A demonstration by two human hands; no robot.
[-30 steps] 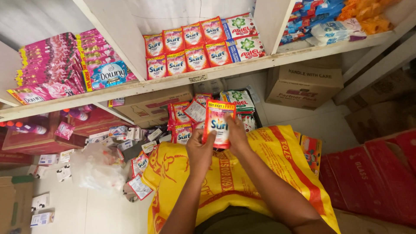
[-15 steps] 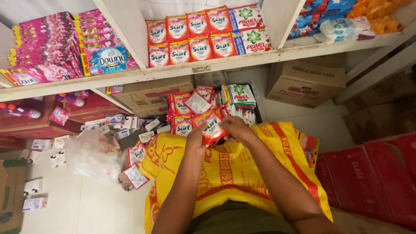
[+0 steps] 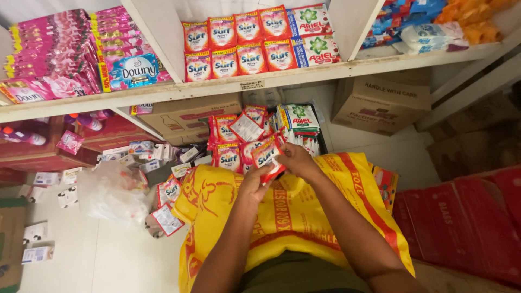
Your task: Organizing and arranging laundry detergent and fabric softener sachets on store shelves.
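Observation:
Both of my hands hold a small red detergent sachet over a large yellow sack that lies across my lap. My left hand grips the sachet's lower edge. My right hand pinches its upper right side. The sachet is tilted. Just beyond it, a black crate on the floor holds several red sachets and green-and-white sachets.
A white shelf carries rows of red sachets, green-and-white packets and pink sachets. Cardboard boxes sit under it. A clear plastic bag and scattered small packets lie on the floor at left. Red cartons stand at right.
The sachet has come down from upright in front of me to a tilted position close over the yellow sack, and both hands have shifted their grip on it.

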